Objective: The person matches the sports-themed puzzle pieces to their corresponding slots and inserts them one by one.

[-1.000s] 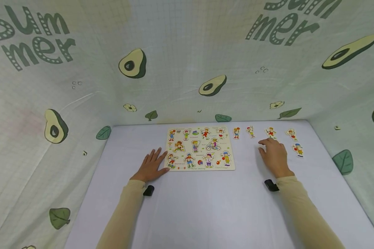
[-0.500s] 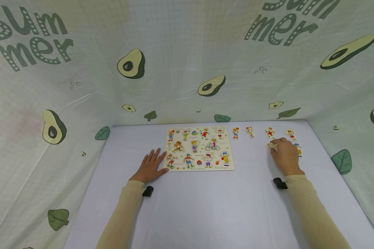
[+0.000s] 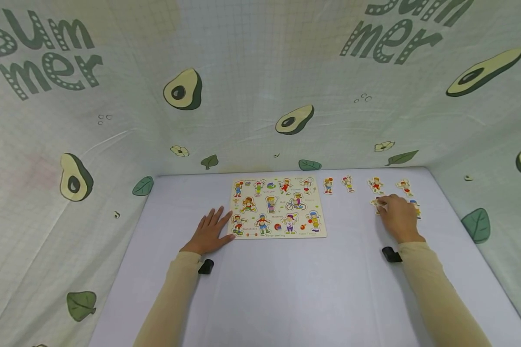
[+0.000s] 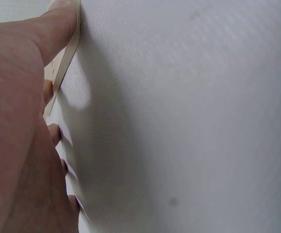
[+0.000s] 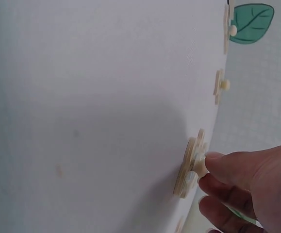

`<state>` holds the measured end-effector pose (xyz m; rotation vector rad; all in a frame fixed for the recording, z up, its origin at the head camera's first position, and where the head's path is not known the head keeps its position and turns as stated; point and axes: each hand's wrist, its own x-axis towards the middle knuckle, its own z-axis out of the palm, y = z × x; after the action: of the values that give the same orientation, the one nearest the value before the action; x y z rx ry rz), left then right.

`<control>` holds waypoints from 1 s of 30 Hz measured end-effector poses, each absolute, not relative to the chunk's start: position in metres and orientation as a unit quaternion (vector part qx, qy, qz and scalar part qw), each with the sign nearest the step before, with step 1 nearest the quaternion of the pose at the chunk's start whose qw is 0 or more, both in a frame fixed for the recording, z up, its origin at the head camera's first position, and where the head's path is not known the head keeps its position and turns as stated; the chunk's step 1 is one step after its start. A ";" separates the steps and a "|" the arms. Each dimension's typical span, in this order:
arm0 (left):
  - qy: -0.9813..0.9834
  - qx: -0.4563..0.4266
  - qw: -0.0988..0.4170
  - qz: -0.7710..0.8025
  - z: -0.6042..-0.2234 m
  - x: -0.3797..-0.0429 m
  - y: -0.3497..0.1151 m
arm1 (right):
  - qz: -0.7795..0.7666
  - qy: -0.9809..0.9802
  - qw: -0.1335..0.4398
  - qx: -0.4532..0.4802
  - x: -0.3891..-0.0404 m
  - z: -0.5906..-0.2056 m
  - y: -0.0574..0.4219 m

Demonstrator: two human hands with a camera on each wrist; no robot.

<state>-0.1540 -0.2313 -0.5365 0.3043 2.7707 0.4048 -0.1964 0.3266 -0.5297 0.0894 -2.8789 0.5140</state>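
Observation:
A wooden peg puzzle board (image 3: 323,232) with painted sports children lies on the table. Fingers spread, my left hand (image 3: 205,235) rests flat at its left edge; in the left wrist view the thumb (image 4: 60,29) lies over the board's edge. To the right of the board, my right hand (image 3: 400,219) pinches a small puzzle piece (image 3: 375,204) by its knob (image 5: 199,167) between thumb and fingers. The piece stays close to the table, partly covered by the fingertips. Just behind the hand, a blue-capped figure piece (image 3: 416,208) is half hidden.
Two loose pieces, one with a ball (image 3: 328,185) and one beside it (image 3: 348,183), lie right of the board. A red-shirted piece (image 3: 376,185) and another piece (image 3: 404,187) lie beyond my right hand. A printed cloth (image 3: 243,86) hangs along the table's back edge.
My right hand has moved a little to the right, and a puzzle piece now shows at its fingertips. It covers part of the blue-capped piece. My left hand stays in place.

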 end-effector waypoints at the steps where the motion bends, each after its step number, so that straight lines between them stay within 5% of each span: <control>1: 0.971 0.106 0.162 0.141 -0.537 -0.154 -0.231 | 0.176 -0.978 0.106 0.031 -0.197 -0.530 0.327; 30: 0.969 0.117 0.156 0.149 -0.542 -0.155 -0.234 | 0.183 -0.978 0.089 0.048 -0.200 -0.527 0.306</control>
<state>-0.1553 -0.2339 -0.5416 0.3351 2.7764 0.4260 -0.1995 0.3061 -0.5268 0.1424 -2.9093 0.5440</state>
